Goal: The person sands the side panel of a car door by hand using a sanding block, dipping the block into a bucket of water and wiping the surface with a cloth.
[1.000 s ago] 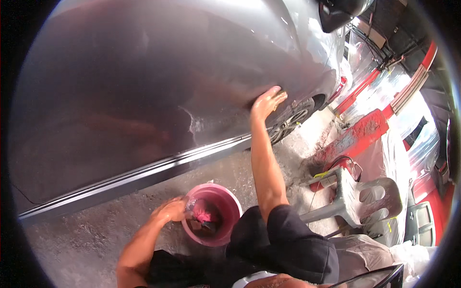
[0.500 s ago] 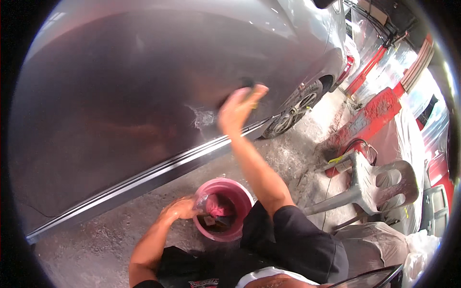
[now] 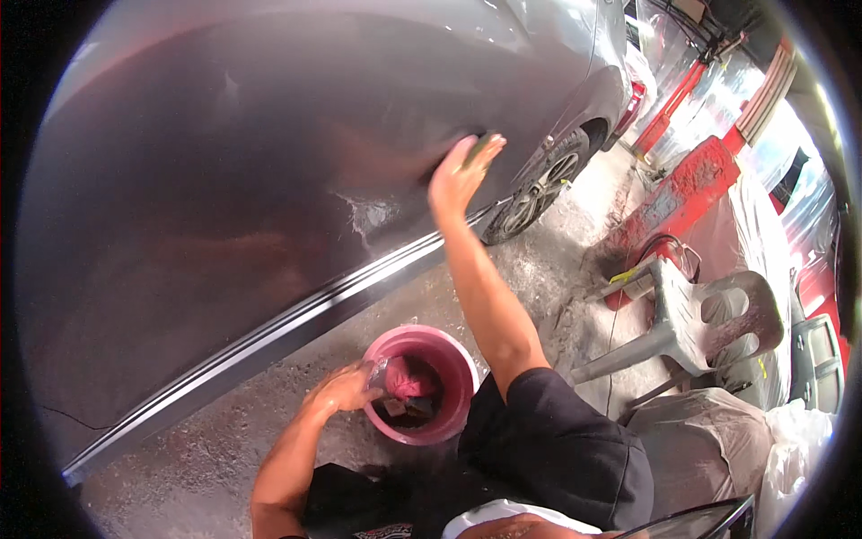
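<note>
My right hand [image 3: 456,184] lies against the lower side of a grey car [image 3: 251,135], with a small dark olive pad [image 3: 482,148] showing between its thumb and fingers. Just left of it on the paint is a pale, wet-looking patch [image 3: 370,214]. At the left rim of a pink bucket [image 3: 473,377] is my left hand [image 3: 346,388], its fingers curled over the edge. Something clear and shiny shows at those fingertips, too unclear to name. Inside the bucket, a bunched pink cloth [image 3: 409,379] sits in dark water.
A dirty grey plastic chair [image 3: 682,323] stands on the wet concrete floor [image 3: 206,449] to the right. Beyond it are a red lift post [image 3: 687,189] and plastic-covered things. The car's rear wheel [image 3: 543,193] is ahead of my right arm.
My right hand has slid a little up and right along the car panel with the pad. The left hand stays at the bucket rim. The whole view has shifted slightly.
</note>
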Action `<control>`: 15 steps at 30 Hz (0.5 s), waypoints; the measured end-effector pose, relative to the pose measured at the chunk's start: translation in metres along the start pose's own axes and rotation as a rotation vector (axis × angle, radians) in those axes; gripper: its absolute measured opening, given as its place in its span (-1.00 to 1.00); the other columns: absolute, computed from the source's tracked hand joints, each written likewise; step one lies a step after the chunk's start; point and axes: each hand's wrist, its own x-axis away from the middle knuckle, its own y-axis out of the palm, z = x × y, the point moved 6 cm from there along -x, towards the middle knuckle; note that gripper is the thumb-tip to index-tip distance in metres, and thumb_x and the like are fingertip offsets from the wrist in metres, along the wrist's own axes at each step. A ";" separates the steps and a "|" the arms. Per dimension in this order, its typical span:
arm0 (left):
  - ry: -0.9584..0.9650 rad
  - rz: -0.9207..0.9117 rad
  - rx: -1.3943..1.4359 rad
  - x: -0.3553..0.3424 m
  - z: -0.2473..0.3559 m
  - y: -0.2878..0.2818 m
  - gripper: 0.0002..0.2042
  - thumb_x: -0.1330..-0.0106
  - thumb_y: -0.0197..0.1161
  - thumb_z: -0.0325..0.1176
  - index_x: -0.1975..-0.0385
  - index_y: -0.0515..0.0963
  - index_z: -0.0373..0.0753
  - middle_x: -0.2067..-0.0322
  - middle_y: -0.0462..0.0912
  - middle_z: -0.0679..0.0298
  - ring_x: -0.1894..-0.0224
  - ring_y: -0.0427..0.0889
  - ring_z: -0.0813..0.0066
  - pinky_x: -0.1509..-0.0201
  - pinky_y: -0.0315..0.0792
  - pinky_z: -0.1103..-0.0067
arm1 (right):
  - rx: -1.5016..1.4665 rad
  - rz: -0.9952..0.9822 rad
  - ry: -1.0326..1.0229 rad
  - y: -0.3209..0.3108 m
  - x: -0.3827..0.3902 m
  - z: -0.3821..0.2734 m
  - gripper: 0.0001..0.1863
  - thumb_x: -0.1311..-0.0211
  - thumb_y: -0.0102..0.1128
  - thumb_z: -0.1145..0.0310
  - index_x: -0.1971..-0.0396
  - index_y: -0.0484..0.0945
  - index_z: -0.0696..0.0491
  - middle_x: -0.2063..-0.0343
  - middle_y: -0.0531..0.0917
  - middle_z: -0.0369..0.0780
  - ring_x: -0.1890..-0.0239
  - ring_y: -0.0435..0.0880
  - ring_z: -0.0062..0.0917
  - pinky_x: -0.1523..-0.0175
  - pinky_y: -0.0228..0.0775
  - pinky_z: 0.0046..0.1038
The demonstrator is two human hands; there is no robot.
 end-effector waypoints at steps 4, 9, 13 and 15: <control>0.039 -0.026 0.034 0.004 0.011 -0.006 -0.35 -0.23 0.26 -0.05 -0.25 0.32 -0.31 -0.23 0.40 -0.11 -0.27 0.39 -0.04 -0.32 0.31 0.23 | 0.000 -0.035 0.188 0.012 0.027 -0.029 -0.19 -0.54 -0.35 0.04 -0.36 -0.29 0.48 -0.42 -0.29 0.27 -0.51 -0.36 -0.01 -0.55 -0.50 -0.20; 0.022 0.065 -0.012 0.011 0.009 -0.014 -0.35 -0.22 0.27 -0.05 -0.25 0.33 -0.29 -0.19 0.44 -0.10 -0.24 0.41 -0.07 -0.30 0.32 0.23 | -0.033 0.073 0.281 -0.013 -0.046 0.023 -0.21 -0.53 -0.37 0.06 -0.37 -0.28 0.47 -0.39 -0.29 0.34 -0.50 -0.38 0.08 -0.55 -0.51 -0.16; -0.001 0.046 0.034 0.018 -0.002 -0.005 -0.40 -0.23 0.28 -0.08 -0.21 0.36 -0.27 -0.16 0.46 -0.09 -0.24 0.42 -0.07 -0.29 0.32 0.21 | 0.096 0.055 0.324 0.004 -0.040 0.017 -0.23 -0.54 -0.43 0.03 -0.39 -0.25 0.43 -0.41 -0.24 0.29 -0.50 -0.36 0.05 -0.56 -0.50 -0.16; -0.008 0.023 -0.005 0.020 -0.009 -0.001 -0.42 -0.24 0.28 -0.10 -0.21 0.36 -0.26 -0.16 0.45 -0.08 -0.24 0.42 -0.06 -0.29 0.33 0.21 | 0.181 0.107 -0.011 0.016 0.012 -0.005 -0.25 -0.54 -0.36 0.06 -0.36 -0.15 0.46 -0.40 -0.09 0.28 -0.49 -0.09 -0.01 -0.54 -0.27 -0.18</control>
